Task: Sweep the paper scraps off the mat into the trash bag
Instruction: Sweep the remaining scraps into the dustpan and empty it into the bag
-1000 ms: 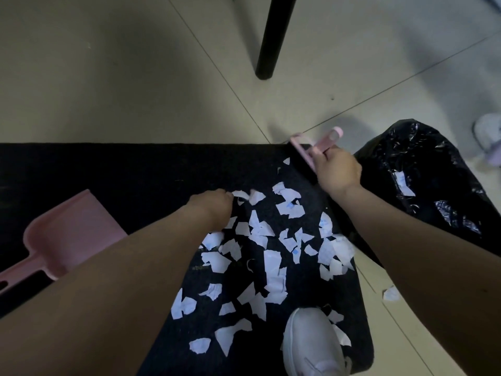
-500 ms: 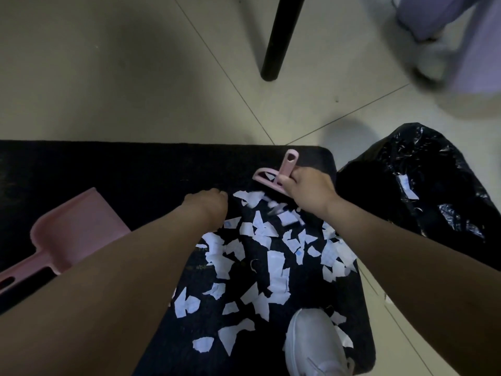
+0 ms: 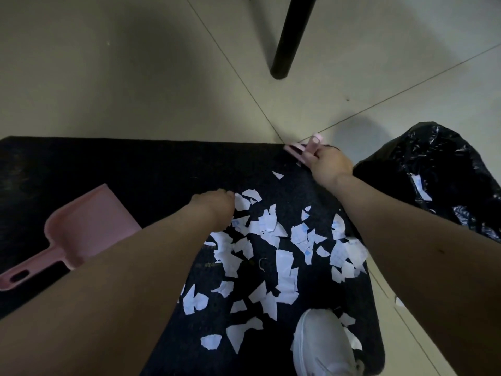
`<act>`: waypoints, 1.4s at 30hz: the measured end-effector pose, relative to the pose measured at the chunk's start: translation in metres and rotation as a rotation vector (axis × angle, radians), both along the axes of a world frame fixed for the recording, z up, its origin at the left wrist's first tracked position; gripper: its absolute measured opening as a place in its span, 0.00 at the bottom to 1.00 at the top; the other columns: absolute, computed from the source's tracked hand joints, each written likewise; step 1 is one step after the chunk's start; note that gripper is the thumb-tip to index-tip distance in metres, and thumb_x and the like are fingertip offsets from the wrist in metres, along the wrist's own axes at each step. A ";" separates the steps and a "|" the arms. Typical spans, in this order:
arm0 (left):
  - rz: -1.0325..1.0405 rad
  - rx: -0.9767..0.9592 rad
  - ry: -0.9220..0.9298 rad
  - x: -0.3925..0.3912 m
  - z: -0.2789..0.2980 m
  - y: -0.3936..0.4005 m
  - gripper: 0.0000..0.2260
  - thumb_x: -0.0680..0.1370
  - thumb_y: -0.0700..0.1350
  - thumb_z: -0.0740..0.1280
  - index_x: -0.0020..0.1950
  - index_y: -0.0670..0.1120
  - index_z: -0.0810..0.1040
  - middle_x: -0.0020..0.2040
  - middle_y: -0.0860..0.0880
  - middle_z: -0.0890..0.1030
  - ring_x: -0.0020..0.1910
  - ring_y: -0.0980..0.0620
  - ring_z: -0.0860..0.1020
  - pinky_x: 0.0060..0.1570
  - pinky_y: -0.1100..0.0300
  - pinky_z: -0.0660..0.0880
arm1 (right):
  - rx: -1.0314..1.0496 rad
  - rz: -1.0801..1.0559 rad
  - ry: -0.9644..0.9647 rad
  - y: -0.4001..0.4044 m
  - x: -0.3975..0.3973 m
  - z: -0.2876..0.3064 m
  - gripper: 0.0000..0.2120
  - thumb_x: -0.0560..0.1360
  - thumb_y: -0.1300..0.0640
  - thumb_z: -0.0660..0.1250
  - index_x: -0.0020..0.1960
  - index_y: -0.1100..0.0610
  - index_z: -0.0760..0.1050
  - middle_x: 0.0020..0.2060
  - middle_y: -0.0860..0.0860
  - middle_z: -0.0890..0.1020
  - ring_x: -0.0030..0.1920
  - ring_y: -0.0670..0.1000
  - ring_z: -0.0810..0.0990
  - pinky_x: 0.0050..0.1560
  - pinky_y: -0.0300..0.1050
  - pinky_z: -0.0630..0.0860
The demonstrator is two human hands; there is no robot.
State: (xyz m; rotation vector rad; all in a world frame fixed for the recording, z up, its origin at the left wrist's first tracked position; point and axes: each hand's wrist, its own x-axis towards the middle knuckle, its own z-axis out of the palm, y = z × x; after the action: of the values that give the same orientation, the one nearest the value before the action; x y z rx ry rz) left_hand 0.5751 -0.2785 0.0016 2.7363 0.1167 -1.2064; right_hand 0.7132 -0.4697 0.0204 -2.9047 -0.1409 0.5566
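Observation:
Several white paper scraps (image 3: 282, 240) lie scattered over the right half of a black mat (image 3: 135, 164). My right hand (image 3: 329, 164) grips a small pink brush (image 3: 303, 150) at the mat's far right corner, beyond the scraps. My left hand (image 3: 214, 210) rests as a closed fist on the mat at the left edge of the scraps. A black trash bag (image 3: 439, 169) lies on the floor just right of the mat, with a paper scrap or two inside.
A pink dustpan (image 3: 86, 229) lies on the mat at the left, partly hidden by my left forearm. My white shoe (image 3: 322, 346) stands on the mat's near right part. A black furniture leg (image 3: 290, 36) stands on the tiled floor beyond the mat.
My right hand has carried the brush from the top of the scrap pile back out to the mat's far right corner. The purple-clothed person at top right has left the view.

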 end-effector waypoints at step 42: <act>-0.048 -0.034 0.059 -0.029 0.013 0.004 0.24 0.78 0.34 0.57 0.74 0.42 0.59 0.67 0.41 0.70 0.62 0.41 0.73 0.58 0.48 0.73 | 0.217 -0.018 0.031 0.043 -0.125 0.003 0.16 0.81 0.46 0.56 0.40 0.53 0.74 0.36 0.52 0.78 0.44 0.57 0.79 0.46 0.46 0.72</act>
State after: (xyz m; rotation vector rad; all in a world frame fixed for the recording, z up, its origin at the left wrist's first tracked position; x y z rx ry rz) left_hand 0.5458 -0.2744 0.0145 2.6901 0.0376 -1.2903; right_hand 0.5883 -0.4271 0.0229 -2.6836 -0.1601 0.5469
